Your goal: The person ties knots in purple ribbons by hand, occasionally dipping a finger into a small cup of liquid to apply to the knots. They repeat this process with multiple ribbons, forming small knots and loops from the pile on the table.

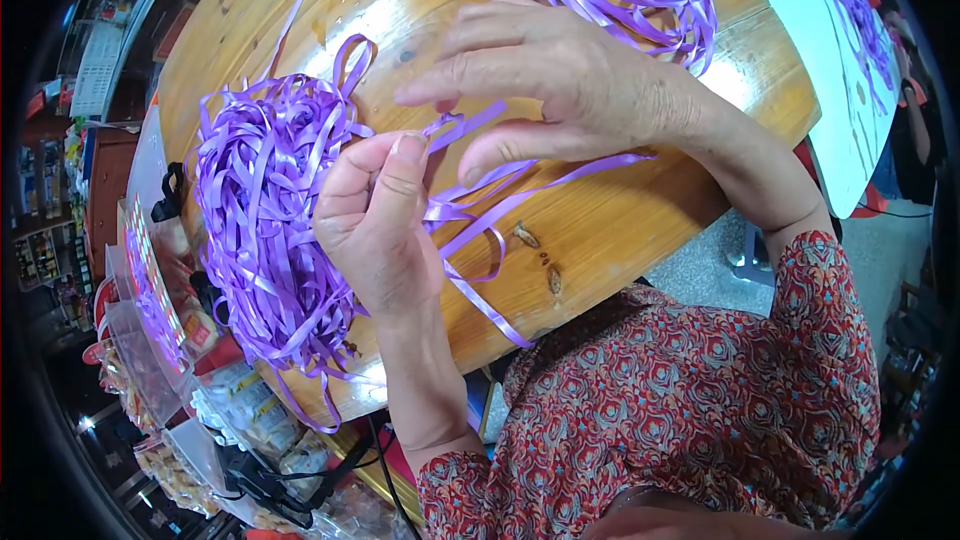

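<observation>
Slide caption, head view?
Left hand pinches a purple ribbon, open right hand nearby, ribbon pile on wooden table.

A dark red shirt [690, 405] bears a dense, ornate print of swirling motifs in pale grey-blue and tan; its matching sleeves [815, 280] leave the forearms [425, 380] bare.

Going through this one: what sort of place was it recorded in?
Probably a small shop, or a workspace beside one: shelves crowded with small goods stand at the left, clear bags of goods sit below, and purple ribbon is heaped on a wooden table.
</observation>
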Available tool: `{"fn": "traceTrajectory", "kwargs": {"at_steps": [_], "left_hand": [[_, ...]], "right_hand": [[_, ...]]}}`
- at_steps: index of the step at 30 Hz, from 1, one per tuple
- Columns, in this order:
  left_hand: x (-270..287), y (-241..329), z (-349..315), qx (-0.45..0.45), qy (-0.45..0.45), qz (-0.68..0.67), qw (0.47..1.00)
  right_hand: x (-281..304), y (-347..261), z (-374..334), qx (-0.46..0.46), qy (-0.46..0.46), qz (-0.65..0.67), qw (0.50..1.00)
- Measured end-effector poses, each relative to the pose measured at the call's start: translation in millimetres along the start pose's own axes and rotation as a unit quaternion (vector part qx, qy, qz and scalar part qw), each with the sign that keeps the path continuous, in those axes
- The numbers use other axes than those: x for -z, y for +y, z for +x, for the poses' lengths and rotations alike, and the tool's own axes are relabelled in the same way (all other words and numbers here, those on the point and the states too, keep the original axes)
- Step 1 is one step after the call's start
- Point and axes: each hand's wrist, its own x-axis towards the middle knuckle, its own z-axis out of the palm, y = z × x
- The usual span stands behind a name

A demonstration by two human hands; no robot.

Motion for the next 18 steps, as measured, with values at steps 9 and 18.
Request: {"fn": "traceTrajectory", "kwargs": {"at_steps": [9,18], "left_hand": [[3.8,13.6,5.1,-0.060,0.003,0.186,0.981],[33.8,28.2,0.1,-0.032,0.002,0.224,0.974]], "right_hand": [[48.9,-16.7,10.6,-0.344,0.189,0.304,0.868],[59.0,52.2,-6.5,-0.044,0.398,0.693,0.599]]}}
